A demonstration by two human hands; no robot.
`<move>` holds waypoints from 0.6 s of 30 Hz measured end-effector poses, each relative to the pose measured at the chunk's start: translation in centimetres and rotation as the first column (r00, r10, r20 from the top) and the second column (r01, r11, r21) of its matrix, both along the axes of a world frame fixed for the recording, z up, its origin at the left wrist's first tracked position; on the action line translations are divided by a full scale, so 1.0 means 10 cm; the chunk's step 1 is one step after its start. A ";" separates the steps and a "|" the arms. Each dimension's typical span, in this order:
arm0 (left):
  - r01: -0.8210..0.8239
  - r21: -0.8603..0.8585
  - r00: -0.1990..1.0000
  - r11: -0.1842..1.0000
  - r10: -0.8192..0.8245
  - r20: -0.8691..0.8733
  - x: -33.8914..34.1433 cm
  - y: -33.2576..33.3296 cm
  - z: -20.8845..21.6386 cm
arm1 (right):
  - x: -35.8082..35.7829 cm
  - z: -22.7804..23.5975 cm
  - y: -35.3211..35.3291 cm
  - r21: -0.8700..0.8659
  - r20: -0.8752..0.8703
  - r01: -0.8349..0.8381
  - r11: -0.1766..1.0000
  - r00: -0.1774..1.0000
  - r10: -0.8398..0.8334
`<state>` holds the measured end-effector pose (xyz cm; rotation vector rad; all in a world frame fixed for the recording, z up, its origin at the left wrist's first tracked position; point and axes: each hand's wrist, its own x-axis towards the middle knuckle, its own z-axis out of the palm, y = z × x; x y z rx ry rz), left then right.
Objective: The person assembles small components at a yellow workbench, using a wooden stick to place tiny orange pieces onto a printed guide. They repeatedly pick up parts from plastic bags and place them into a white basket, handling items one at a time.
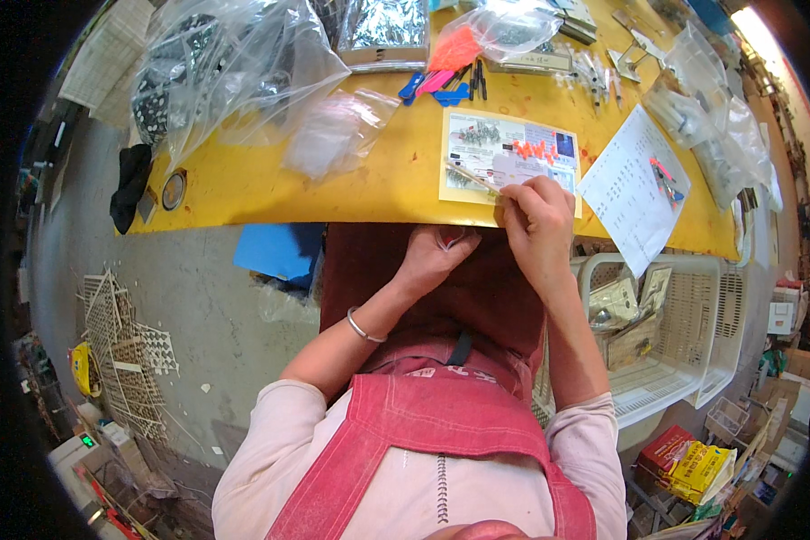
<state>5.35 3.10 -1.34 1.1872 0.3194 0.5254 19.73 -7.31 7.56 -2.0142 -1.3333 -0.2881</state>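
Observation:
My right hand (540, 216) is at the table's front edge, its fingers pinching a thin pale stick (470, 173) that points to the far left over a printed sheet (463, 191). On that sheet lie a cluster of small orange pieces (535, 150) and a pile of small silvery-grey pieces (479, 134). Just below the table edge, over the lap, my left hand (430, 259) is closed. Something thin and whitish shows between its thumb and fingers, too small to name.
The yellow table (369, 200) carries clear plastic bags (342, 130), blue and pink pieces (436, 85), and a white paper (634, 193) with small coloured parts on it. A round tin (174, 191) stands near the left corner. White plastic crates (648, 396) stand below at right.

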 end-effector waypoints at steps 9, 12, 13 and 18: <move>0.325 0.017 0.918 0.945 -0.311 -0.246 -0.13 0.22 -0.06 | -0.25 0.37 -0.40 -0.065 -0.068 -0.058 0.996 0.996 0.054; 0.340 -0.063 0.919 0.938 -0.345 -0.190 -0.16 0.23 0.01 | -0.30 0.44 -0.52 -0.160 -0.072 -0.151 0.976 0.987 0.141; 0.357 -0.084 0.913 0.930 -0.367 -0.180 -0.17 0.24 0.01 | -0.31 0.44 -0.52 -0.188 -0.050 -0.151 0.971 0.988 0.144; 0.426 -0.027 0.894 0.904 -0.425 -0.139 -0.16 0.29 -0.03 | -0.35 0.52 -0.44 -0.354 0.076 -0.146 0.924 0.980 0.184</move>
